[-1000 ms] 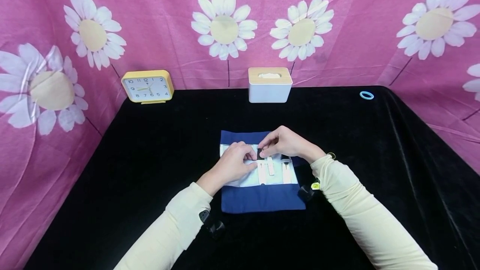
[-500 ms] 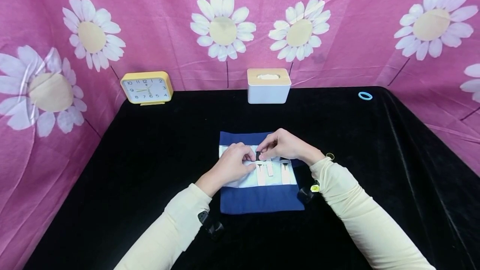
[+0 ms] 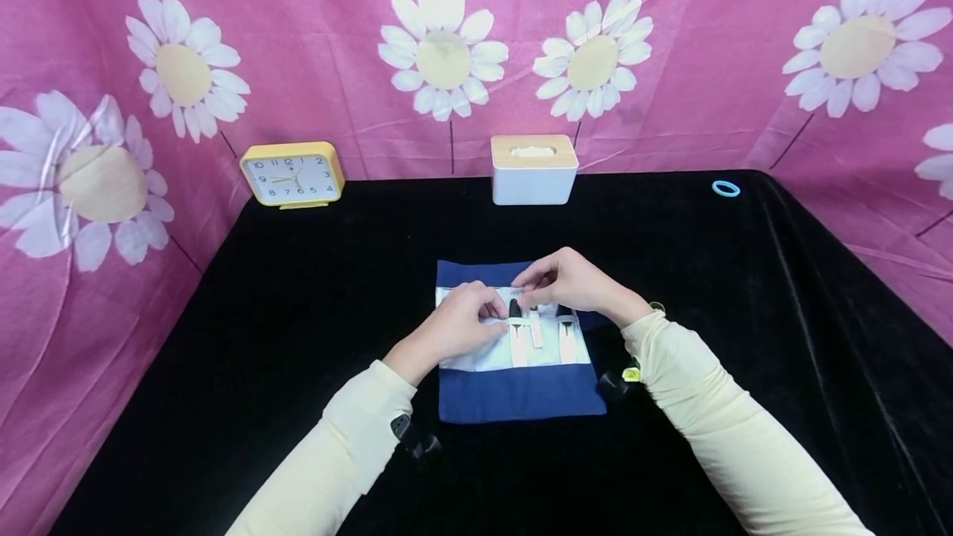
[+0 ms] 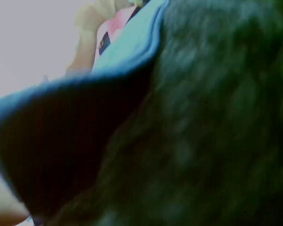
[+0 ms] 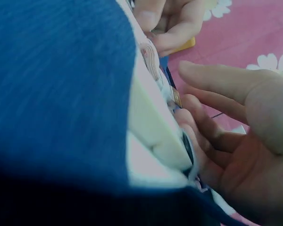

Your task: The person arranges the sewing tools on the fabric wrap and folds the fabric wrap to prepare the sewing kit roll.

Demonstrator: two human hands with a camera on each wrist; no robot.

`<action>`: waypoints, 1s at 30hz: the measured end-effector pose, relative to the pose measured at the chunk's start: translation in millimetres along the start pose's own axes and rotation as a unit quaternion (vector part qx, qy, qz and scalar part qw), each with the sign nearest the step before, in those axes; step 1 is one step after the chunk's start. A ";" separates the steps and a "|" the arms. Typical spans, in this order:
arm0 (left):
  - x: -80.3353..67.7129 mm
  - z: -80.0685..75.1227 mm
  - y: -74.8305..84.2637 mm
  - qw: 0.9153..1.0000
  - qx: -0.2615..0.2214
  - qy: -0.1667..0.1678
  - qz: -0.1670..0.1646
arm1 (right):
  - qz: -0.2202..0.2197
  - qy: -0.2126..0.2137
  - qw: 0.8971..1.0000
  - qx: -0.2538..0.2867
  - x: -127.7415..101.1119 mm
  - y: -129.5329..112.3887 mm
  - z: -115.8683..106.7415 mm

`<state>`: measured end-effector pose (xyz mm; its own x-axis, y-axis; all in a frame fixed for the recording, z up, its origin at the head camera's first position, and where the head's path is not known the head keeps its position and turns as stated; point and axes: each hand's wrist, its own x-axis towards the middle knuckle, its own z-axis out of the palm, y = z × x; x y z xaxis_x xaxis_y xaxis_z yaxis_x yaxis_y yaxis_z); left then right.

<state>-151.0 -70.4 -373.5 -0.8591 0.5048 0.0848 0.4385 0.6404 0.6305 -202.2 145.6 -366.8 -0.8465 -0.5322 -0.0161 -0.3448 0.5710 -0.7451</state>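
Note:
A navy fabric pouch (image 3: 521,394) with a white lining lies unfolded under both hands. A white elastic strap (image 3: 524,322) crosses the lining, and my left hand (image 3: 460,325) pinches its left end between thumb and fingers. Tucked under the strap is a slim tool (image 3: 514,308) with a black top and pale lower part. To its right sits a smaller white piece (image 3: 536,332), then another black-topped tool (image 3: 567,343). My right hand (image 3: 572,281) hovers over the upper lining, fingers loosely bent. In the right wrist view its thumb (image 5: 212,77) stands apart from the fingers, holding nothing.
A yellow alarm clock (image 3: 292,175) stands at the back left of the black-covered table (image 3: 335,271). A tissue box (image 3: 533,180) with a wooden lid is at the back middle. A light blue ring (image 3: 725,189) lies at the back right.
My right hand has let go of the black-topped tool and moved slightly up and right, so the black top now shows. My left hand stays at the strap.

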 end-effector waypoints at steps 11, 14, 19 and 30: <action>-1.1 -29.6 -10.9 0.999 -0.014 0.035 -0.001 | 0.020 0.144 0.989 -0.027 -43.0 12.1 -44.2; -1.0 -31.9 -12.8 1.000 -0.013 0.016 -0.005 | 0.018 0.172 0.984 -0.032 -59.3 20.6 -57.0; -1.6 -32.0 -17.6 0.999 -0.013 -0.022 -0.022 | 0.031 0.202 0.978 -0.034 -84.8 38.9 -70.4; -2.0 -32.1 -20.8 0.998 0.007 -0.060 0.001 | 0.060 0.172 0.983 -0.026 -121.2 77.8 -79.1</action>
<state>-166.8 -103.3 -362.0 -0.8210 0.5709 -0.0066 0.4446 0.6466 0.6199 -158.5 304.0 -370.0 -0.9664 -0.2215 0.1307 -0.2465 0.6530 -0.7161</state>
